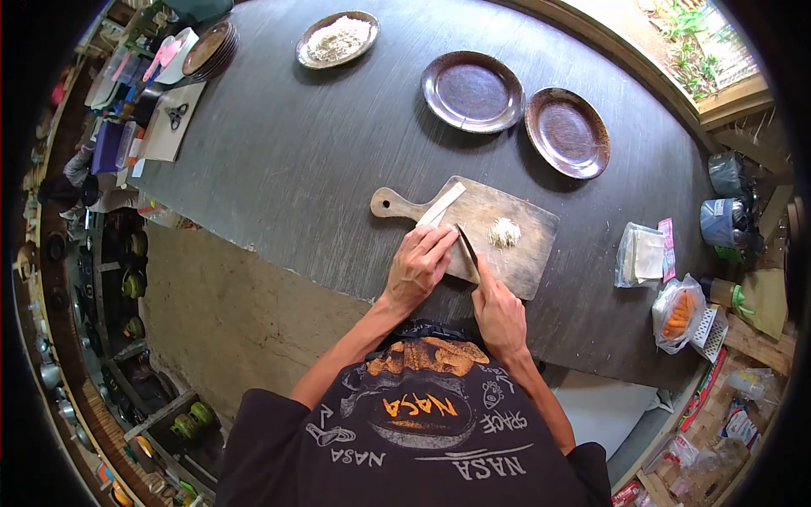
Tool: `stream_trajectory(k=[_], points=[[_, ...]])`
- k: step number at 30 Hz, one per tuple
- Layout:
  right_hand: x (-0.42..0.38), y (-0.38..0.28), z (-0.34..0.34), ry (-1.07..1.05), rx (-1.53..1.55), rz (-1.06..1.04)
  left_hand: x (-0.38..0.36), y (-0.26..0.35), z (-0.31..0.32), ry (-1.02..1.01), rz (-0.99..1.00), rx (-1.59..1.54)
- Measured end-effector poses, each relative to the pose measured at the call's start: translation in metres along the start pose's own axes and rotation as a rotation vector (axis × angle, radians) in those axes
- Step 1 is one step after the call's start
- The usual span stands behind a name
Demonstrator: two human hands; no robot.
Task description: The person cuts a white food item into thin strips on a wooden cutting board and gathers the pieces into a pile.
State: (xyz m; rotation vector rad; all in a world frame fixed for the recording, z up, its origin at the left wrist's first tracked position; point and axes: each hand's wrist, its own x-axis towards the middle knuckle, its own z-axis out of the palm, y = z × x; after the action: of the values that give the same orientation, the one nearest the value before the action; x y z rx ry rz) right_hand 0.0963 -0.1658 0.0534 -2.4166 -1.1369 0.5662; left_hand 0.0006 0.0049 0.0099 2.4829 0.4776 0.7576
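Gripping the handle of a dark-bladed kitchen knife [467, 252], the right hand [498, 311] is closed around it near the near edge of the brown wooden cutting board with a round-holed handle [507, 253], blade pointing away toward the far side. Just left of the blade, the left hand [420, 264] lies knuckles-up with fingers curled down over a pale, flat strip of vegetable or stalk [442, 205], pinning it to the board; the strip's free end runs out past the fingertips toward the far left. To slice well, the curled knuckles should guide the flat of the blade, fingertips tucked back, and the strip should be fed in small steps. Right of the knife sits a small heap of pale shreds [504, 231] on the board. Farther off on the dark grey table [287, 160] stand two empty brown round plates [473, 90], and to the far left a brown plate of whitish grated stuff [337, 39]. At the right, clear plastic bags [676, 313] lie near the edge.
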Motion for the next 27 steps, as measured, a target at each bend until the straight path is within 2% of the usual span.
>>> stream_trajectory(k=[27], points=[[-0.004, -0.003, 0.0, 0.003, -0.01, 0.015, 0.001, 0.004, 0.0, 0.006, -0.012, -0.022]])
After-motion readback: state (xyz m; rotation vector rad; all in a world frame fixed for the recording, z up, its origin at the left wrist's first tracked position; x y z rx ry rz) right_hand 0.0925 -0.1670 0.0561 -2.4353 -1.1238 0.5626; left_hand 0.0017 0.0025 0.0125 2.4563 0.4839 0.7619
